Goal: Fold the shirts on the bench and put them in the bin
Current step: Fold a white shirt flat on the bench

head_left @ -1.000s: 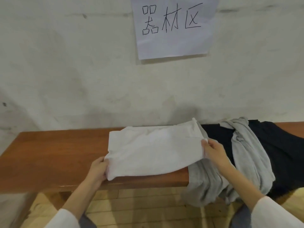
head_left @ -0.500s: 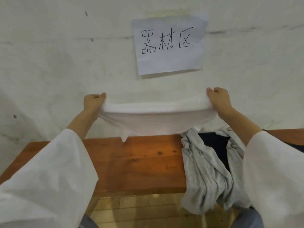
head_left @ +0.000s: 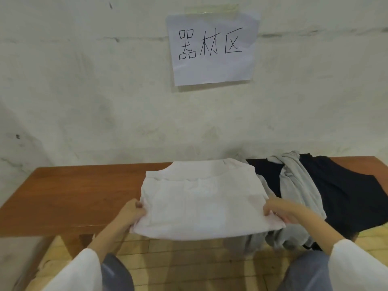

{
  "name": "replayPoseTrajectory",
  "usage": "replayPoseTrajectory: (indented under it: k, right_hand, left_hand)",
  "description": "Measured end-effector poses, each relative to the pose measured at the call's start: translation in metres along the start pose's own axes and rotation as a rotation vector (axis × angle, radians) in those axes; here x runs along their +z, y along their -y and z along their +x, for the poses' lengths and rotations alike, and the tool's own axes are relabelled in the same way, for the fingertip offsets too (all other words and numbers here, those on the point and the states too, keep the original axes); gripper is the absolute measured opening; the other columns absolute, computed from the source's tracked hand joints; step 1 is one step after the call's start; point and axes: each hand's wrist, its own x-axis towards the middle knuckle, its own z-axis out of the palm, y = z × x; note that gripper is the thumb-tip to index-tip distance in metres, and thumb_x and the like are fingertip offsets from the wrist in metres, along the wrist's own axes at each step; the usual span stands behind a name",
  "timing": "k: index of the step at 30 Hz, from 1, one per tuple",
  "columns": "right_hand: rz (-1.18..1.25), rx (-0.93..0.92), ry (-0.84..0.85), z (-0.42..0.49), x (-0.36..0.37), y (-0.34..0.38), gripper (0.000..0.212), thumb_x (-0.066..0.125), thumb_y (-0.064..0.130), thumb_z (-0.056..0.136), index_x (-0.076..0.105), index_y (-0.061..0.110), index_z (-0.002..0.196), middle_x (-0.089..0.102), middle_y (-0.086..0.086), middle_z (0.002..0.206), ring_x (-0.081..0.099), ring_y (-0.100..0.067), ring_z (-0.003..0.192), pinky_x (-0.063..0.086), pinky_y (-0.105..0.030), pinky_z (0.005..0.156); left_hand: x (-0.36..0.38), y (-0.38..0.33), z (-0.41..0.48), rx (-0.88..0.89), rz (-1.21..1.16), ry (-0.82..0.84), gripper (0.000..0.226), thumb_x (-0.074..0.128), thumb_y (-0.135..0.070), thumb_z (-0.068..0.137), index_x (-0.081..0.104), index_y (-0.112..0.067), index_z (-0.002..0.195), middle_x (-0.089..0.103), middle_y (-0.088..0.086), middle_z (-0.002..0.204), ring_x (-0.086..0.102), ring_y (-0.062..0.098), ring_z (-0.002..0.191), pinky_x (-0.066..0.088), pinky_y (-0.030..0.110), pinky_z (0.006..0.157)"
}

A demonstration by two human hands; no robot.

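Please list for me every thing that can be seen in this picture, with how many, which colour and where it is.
white folded cotton shirt: one, white, flat on the bench middle, near edge over the front.
grey crumpled shirt: one, light grey, right of the white one, draped over the bench front.
dark navy shirt: one, navy, bench right end, partly under the grey one.
long wooden bench: one, reddish brown, against the wall.
handwritten paper sign: one, white, black ink, taped on the wall.
plank floor: one, pale yellow, below.
wide sleeves: two, white, bottom corners.
left grip: one, pinches the white shirt's near left corner.
right grip: one, pinches its near right corner.
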Motion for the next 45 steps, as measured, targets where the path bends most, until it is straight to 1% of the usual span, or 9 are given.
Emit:
replayPoseTrajectory:
  k: [5,8,13,17,22,25,36,40,45]
  right_hand:
    - [0.076,-0.019,-0.183,0.006,-0.001,0.011,0.050,0.055,0.021,0.094,0.036,0.001,0.136,0.059,-0.016,0.105,0.061,-0.032,0.086,0.055,-0.041,0.071]
    - [0.073,-0.083,-0.361,0.024,-0.005,0.024,0.030,0.053,0.022,0.095,0.050,0.002,0.117,0.065,-0.016,0.085,0.067,-0.029,0.074,0.058,-0.037,0.063]
    - [0.282,-0.243,-0.482,0.058,-0.009,0.047,0.026,0.060,0.024,0.090,0.061,-0.002,0.092,0.066,-0.026,0.093,0.065,-0.032,0.076,0.058,-0.044,0.077]
    - [0.274,-0.358,-0.590,0.083,-0.003,0.060,0.038,0.067,0.027,0.087,0.056,0.006,0.117,0.059,-0.004,0.107,0.057,-0.022,0.095,0.048,-0.033,0.081]
    - [0.213,-0.582,-0.759,0.095,0.001,0.058,0.016,0.058,0.005,0.090,0.069,0.015,0.096,0.065,0.001,0.094,0.058,-0.014,0.088,0.041,-0.018,0.076]
    - [0.328,-0.609,-0.894,0.099,-0.010,0.055,0.014,0.058,0.007,0.090,0.068,0.010,0.099,0.065,-0.002,0.093,0.058,-0.016,0.087,0.045,-0.025,0.082]
    - [0.382,-0.496,-0.885,0.126,-0.020,0.048,0.019,0.061,0.009,0.089,0.065,0.006,0.108,0.066,-0.011,0.104,0.060,-0.024,0.096,0.046,-0.031,0.086]
    - [0.385,-0.405,-0.736,0.126,-0.020,0.046,0.041,0.066,0.027,0.087,0.054,0.011,0.123,0.063,-0.009,0.112,0.059,-0.026,0.103,0.048,-0.042,0.095]
    - [0.138,-0.435,-0.776,0.093,-0.011,0.043,0.041,0.059,0.025,0.091,0.047,0.009,0.127,0.055,-0.006,0.112,0.055,-0.023,0.096,0.044,-0.031,0.076]
  left_hand:
    - [-0.004,-0.007,0.008,0.027,0.134,-0.150,0.020,0.057,-0.037,0.090,0.046,-0.021,0.094,0.059,0.000,0.092,0.057,0.015,0.074,0.048,0.025,0.060]
    - [-0.008,-0.021,0.032,0.084,0.085,-0.240,0.029,0.051,-0.038,0.094,0.051,-0.012,0.108,0.062,0.004,0.103,0.057,0.016,0.080,0.048,0.033,0.074]
    - [-0.012,-0.041,0.065,0.086,-0.242,-0.273,0.050,0.064,-0.025,0.088,0.045,-0.005,0.130,0.055,0.013,0.125,0.053,0.031,0.114,0.043,0.038,0.089]
    - [-0.014,-0.040,0.079,0.104,-0.172,-0.298,0.026,0.070,-0.013,0.081,0.064,-0.005,0.104,0.066,0.013,0.107,0.059,0.030,0.100,0.047,0.038,0.086]
    - [-0.022,-0.038,0.078,0.257,-0.161,-0.386,0.001,0.068,-0.009,0.082,0.068,-0.010,0.082,0.067,0.005,0.082,0.061,0.024,0.081,0.047,0.034,0.075]
    - [-0.031,-0.043,0.085,0.273,-0.224,-0.507,0.002,0.064,-0.008,0.085,0.066,-0.008,0.085,0.065,0.004,0.083,0.058,0.022,0.080,0.045,0.031,0.074]
    - [-0.025,-0.036,0.114,0.169,-0.224,-0.434,0.003,0.055,-0.010,0.090,0.056,-0.009,0.092,0.059,0.007,0.089,0.056,0.031,0.089,0.041,0.034,0.074]
    - [-0.023,-0.040,0.108,0.217,-0.171,-0.325,0.031,0.064,-0.016,0.087,0.055,-0.009,0.116,0.059,0.005,0.107,0.055,0.025,0.101,0.043,0.031,0.082]
    - [-0.020,-0.037,0.088,0.074,-0.005,-0.318,0.038,0.050,-0.034,0.096,0.051,-0.006,0.120,0.061,0.011,0.111,0.058,0.030,0.098,0.046,0.037,0.081]
